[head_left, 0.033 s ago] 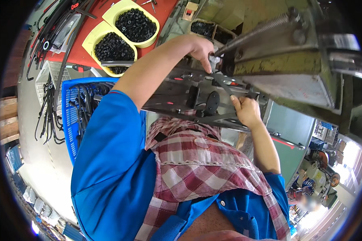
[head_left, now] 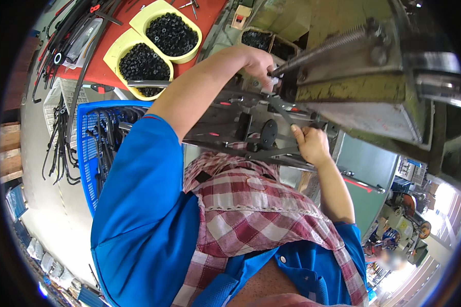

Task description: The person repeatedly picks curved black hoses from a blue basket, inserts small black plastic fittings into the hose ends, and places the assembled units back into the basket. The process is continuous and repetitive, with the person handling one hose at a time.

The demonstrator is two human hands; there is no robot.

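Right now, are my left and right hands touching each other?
Apart. The head view shows a clear gap between the left hand and the right hand, with the dark flat bar visible across it.

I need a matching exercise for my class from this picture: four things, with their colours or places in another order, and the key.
1. Right hand
2. Two tubs
3. Apron
4. Large basket

A. Blue
B. Red-and-white checked
C. At one end of a dark bar
D. Yellow

Pairs: 1-C, 2-D, 3-B, 4-A
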